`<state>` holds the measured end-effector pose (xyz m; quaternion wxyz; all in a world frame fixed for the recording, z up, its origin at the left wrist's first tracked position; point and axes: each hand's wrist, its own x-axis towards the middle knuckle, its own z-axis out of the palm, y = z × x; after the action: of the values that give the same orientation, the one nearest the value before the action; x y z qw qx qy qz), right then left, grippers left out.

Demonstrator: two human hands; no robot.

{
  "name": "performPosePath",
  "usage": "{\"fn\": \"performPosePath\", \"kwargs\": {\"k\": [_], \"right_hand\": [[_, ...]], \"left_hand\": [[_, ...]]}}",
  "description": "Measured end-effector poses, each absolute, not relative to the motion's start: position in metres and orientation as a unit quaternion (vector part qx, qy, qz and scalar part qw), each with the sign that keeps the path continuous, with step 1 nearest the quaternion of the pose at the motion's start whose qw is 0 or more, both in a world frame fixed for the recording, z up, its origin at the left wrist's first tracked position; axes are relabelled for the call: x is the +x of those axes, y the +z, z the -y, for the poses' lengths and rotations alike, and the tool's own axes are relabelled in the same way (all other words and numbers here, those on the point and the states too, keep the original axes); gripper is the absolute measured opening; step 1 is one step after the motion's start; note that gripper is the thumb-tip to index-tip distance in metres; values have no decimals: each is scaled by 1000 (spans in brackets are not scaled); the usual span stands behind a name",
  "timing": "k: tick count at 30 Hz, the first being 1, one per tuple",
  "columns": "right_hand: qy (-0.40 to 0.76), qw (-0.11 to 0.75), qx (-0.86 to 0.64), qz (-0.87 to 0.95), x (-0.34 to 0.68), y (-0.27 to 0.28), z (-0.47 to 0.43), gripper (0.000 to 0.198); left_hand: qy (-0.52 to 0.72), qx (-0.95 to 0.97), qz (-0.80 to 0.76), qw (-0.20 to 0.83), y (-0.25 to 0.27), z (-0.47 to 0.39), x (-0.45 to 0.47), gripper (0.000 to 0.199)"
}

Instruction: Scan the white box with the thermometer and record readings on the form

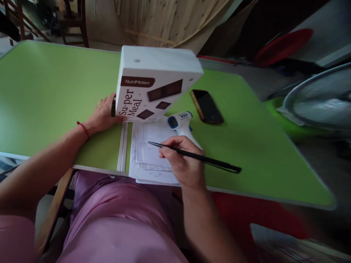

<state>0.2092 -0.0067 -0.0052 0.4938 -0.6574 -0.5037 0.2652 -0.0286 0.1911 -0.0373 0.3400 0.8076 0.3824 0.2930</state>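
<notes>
R hand on pen; L hand at carton

Pen: over written sheets, slanted, tip end to L; contact w/ paper not confirmable. R hand: thumb & fingers closed round lower barrel. Handling (est.): light, stiff, slim, poss. slick; best grip low, just behind metal tip.

Carton: stands at far end of sheets, on green table. L hand: thumb at lower front edge, fingers by side wall, partly hidden; can't tell if clamped. Handling (est.): card, stiff but dentable, wt. unknown; hold low by opp. side walls, no pressure on front panel.

Sheets: est. thin, easily creased; steady at margins.

Adj. items: white thermometer just beyond R hand; phone face-up, R of thermometer.
</notes>
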Motion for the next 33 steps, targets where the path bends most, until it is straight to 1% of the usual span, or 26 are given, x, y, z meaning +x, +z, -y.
{"fn": "performPosePath", "kwargs": {"k": [3,8,13,24,33], "right_hand": [[307,482,-666,479,206,-3,9,14],[248,491,-670,499,199,-4,9,16],[220,466,-662,544,198,-5,10,18],[201,443,-663,569,198,-10,10,22],[209,455,-658,562,196,-6,10,17]], "left_hand": [[282,824,-380,312,-33,-189,-26,69],[257,834,-397,283,-31,-187,-26,69],[257,841,-386,278,-31,-188,-28,69],[245,843,-392,275,-28,-187,-26,68],[242,844,-393,271,-25,-185,-26,66]]}}
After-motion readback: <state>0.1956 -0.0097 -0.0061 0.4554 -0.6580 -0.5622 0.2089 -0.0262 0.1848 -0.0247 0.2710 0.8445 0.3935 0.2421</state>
